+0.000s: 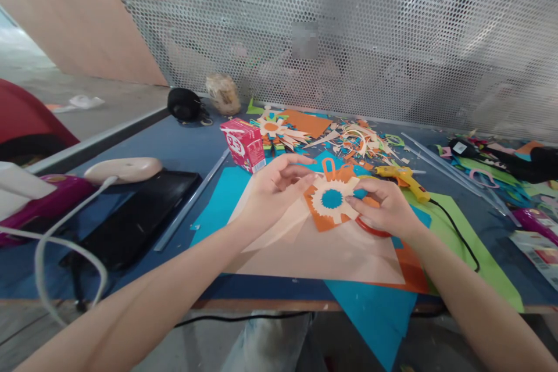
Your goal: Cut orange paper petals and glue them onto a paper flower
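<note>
My right hand pinches the edge of a layered paper cutout: a cream, fringed ring with a blue jagged centre on an orange piece. A bit of blue shows at the right fingertips. My left hand is curved beside the cutout's left side, thumb and fingers apart; whether its thumb tip touches the paper I cannot tell. Orange-handled scissors lie behind the cutout, partly hidden. Under both hands is a large cream paper sheet, with blue paper beneath it.
A yellow glue gun lies right, its black cord crossing green paper. Behind stand a pink box, another paper flower and piled paper scraps. A black phone-like slab and white cable are left. A perforated metal panel borders the back.
</note>
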The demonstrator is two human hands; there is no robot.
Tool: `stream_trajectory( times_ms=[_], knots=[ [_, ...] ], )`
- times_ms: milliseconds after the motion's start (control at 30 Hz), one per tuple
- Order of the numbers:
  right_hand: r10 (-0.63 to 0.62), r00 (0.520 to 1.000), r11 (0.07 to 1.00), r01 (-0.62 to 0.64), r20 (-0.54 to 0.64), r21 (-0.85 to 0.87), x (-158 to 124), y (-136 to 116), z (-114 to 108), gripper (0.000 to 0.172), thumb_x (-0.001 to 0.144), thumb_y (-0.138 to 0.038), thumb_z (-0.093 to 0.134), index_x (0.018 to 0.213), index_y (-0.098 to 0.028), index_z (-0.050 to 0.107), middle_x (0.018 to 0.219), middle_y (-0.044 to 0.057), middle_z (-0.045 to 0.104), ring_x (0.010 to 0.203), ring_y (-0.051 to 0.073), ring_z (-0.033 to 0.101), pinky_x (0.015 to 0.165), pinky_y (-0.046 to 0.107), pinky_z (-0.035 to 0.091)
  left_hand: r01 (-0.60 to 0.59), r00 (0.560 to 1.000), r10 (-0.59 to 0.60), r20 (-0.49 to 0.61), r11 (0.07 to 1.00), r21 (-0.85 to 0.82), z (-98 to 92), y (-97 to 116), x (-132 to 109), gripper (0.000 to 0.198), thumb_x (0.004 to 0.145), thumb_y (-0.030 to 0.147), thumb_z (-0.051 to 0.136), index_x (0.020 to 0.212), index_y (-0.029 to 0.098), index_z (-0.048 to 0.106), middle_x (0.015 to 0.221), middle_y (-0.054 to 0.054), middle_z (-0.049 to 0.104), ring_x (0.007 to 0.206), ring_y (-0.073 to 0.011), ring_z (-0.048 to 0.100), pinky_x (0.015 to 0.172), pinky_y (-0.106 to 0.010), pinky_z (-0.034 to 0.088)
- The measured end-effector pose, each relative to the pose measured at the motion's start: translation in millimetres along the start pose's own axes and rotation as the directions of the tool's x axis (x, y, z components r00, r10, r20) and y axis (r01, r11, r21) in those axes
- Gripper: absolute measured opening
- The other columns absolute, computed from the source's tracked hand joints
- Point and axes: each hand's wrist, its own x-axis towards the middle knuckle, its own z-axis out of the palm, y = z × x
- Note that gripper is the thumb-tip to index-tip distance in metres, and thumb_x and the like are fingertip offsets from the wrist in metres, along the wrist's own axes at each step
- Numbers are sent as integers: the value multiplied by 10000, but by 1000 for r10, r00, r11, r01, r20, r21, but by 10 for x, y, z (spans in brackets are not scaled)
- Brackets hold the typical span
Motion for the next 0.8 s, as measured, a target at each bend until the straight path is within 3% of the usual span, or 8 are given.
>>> stream_trajectory(
  times_ms=[100,200,233,300,367,433,500,800],
  knots=[
    [-244,965,948,217,-94,-231,-1,1,-32,98,812,-165,599,715,-176,594,678,19,658,617,121,618,578,233,506,-127,990,133,-47,986,106,-10,32,-5,251,816,339,609,1007,179,579,885,-45,695,815,-136,644,657,-227,489],
    [-536,840,733,413,-86,-540,-11,-14,-129,110,816,-108,583,891,-174,630,791,48,710,692,152,646,629,280,517,-113,987,118,-109,992,47,-38,55,15,218,792,360,622,900,175,580,793,-16,647,743,-123,612,637,-228,473],
    [-611,789,641,443,-66,-627,-17,-25,-170,145,809,-97,591,922,-177,634,791,45,716,683,153,643,618,283,511,-39,995,37,-95,999,-16,-46,58,23,239,777,385,630,878,176,572,759,-6,630,709,-121,603,605,-225,465],
    [-718,695,475,453,-35,-754,-31,-56,-246,165,792,-97,616,926,-187,651,770,33,720,655,149,625,583,284,495,196,981,-193,35,967,-164,-51,58,34,304,749,440,635,878,173,573,739,-9,621,664,-125,597,544,-220,450],
    [-767,641,347,458,34,-818,-46,-89,-293,139,794,-131,624,907,-195,674,773,27,723,649,154,607,552,294,480,412,908,-369,197,872,-266,-37,53,33,326,719,427,661,902,167,589,751,-25,631,644,-128,600,532,-225,463],
    [-772,626,265,477,112,-838,-58,-115,-303,120,803,-162,611,883,-200,691,793,25,724,658,166,595,529,305,468,524,848,-448,285,791,-315,-9,53,23,307,692,345,698,918,162,600,751,-27,628,631,-122,602,559,-239,488],
    [-766,622,221,494,164,-841,-64,-133,-285,110,794,-169,612,848,-210,698,801,13,724,665,170,588,516,306,459,563,821,-466,330,759,-327,19,59,10,322,668,271,726,939,162,591,748,-18,625,631,-119,610,591,-252,504],
    [-772,608,215,524,185,-824,-44,-158,-245,108,719,-142,676,813,-182,710,753,13,721,644,178,582,474,297,452,587,804,-490,336,745,-318,23,55,5,429,609,120,783,980,156,572,632,27,626,618,-85,623,578,-182,505]
  ],
)
